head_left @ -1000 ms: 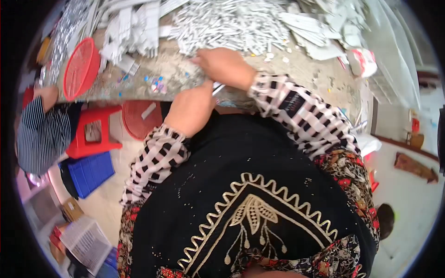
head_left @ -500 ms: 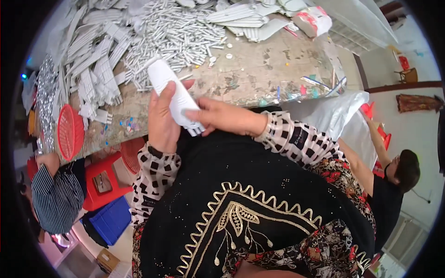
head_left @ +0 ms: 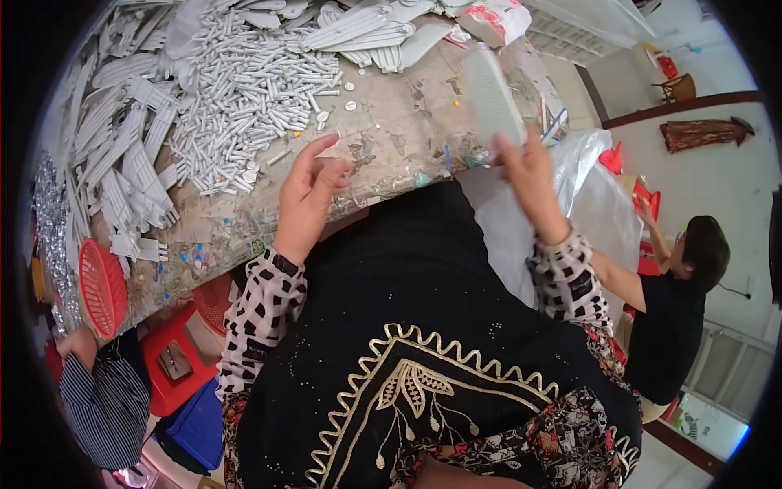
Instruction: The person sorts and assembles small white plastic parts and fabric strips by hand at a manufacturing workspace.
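Note:
My right hand [head_left: 528,179] holds a long white plastic blade-shaped part [head_left: 492,96] out to the right, over a clear plastic bag [head_left: 570,196]. My left hand [head_left: 308,196] hovers empty with fingers apart above the front edge of the worn worktable [head_left: 391,138]. A big heap of small white plastic rods [head_left: 244,90] lies on the table beyond my left hand. More white blade parts [head_left: 366,33] are piled at the far side.
Stacks of white comb-like pieces [head_left: 122,163] fill the table's left. A red basket [head_left: 102,285] hangs at the left edge, with red stools [head_left: 175,359] and a blue crate [head_left: 195,424] below. A person in stripes [head_left: 106,407] sits lower left; another in black [head_left: 676,318] sits right.
Both hands held the white part in front of my chest. Now my right hand has carried it off to the right, and my left hand has let go and opened.

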The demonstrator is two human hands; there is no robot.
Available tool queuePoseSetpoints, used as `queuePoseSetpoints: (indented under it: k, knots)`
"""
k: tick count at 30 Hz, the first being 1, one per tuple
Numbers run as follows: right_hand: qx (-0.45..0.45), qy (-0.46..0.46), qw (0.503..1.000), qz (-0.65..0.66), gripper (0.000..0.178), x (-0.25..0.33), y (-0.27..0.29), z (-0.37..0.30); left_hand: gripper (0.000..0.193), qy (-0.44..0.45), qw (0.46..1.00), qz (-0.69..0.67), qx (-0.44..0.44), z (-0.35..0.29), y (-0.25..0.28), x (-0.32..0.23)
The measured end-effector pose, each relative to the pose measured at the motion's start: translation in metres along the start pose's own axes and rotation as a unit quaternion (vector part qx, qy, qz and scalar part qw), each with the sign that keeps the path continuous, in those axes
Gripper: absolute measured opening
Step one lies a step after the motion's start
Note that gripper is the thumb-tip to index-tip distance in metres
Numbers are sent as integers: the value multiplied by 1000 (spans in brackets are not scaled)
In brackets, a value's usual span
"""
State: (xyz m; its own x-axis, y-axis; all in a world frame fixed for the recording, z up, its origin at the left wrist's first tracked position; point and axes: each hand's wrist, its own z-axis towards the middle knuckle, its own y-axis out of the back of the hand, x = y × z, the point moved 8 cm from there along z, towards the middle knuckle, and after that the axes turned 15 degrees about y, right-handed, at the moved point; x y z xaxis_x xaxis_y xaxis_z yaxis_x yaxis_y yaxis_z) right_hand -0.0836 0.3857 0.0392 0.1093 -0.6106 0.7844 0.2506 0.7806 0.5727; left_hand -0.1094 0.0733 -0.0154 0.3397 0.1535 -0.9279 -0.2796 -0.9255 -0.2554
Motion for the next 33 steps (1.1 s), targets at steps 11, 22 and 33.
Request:
queuePoseSetpoints:
  k: [11, 22, 33]
  knots:
    - [47, 39, 932, -358, 36, -21, 32, 19, 31, -64, 968, 218, -105, -1, 17, 13]
    - [-290, 352, 888, -67, 24, 32, 121, 11, 29, -70, 964, 230, -117, -1, 16, 11]
    - [-12, 62, 961, 271, 35, 92, -5, 6, 23, -64, 960, 239, -131, -6, 20, 9]
